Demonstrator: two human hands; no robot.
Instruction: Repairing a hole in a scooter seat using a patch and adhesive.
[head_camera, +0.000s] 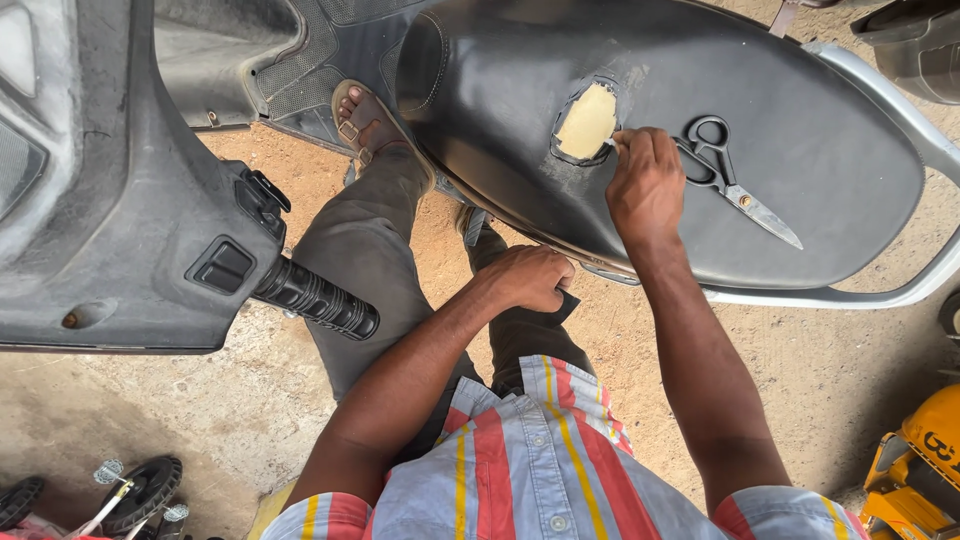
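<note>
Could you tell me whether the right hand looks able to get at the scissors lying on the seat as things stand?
Probably yes. The right hand rests on the seat by the torn patch, and the scissors lie flat right beside it with nothing over them or between.

Roadside scooter-repair/upholstery spot, outdoors: dirt ground (260, 400), scooter w/ torn black seat (800, 180) showing foam, scissors (735, 180) on it.

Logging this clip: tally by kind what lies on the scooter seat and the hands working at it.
Scissors: 1
Torn hole showing yellow foam: 1
Hands: 2, the right hand at the hole's edge, the left hand gripping the seat rim
Total: 4
</note>
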